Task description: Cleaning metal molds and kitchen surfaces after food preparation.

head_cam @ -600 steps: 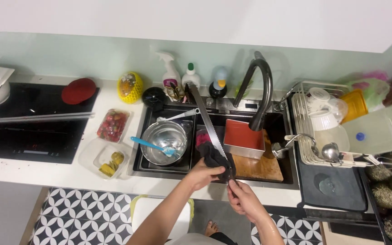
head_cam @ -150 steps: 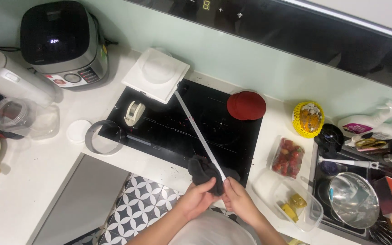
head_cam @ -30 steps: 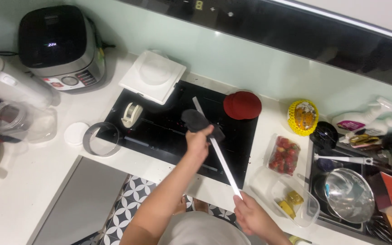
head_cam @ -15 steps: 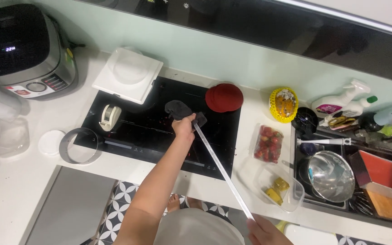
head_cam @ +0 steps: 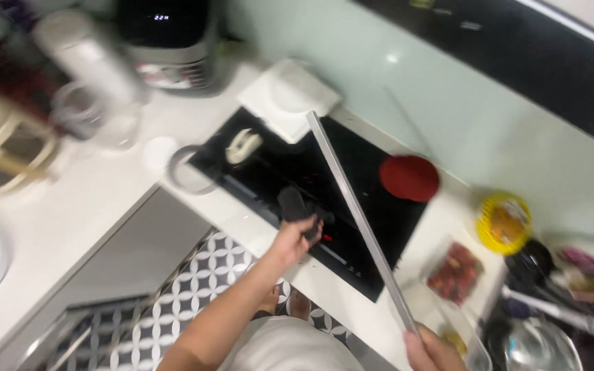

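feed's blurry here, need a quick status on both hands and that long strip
Left hand gripping dark cloth on black cooktop. Right hand holding long metal strip by its near end, angled up over cooktop. Red lid beside strip, apart.

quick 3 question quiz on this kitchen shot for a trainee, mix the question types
1. True or false: the left hand presses a dark cloth on the black cooktop.
2. What does the right hand hold? A) spray bottle B) long thin metal strip C) red lid
3. Fill in: the red lid lies at the cooktop's ____ edge.

Key: 1 true; 2 B, the long metal strip; 3 back, nearest the wall.
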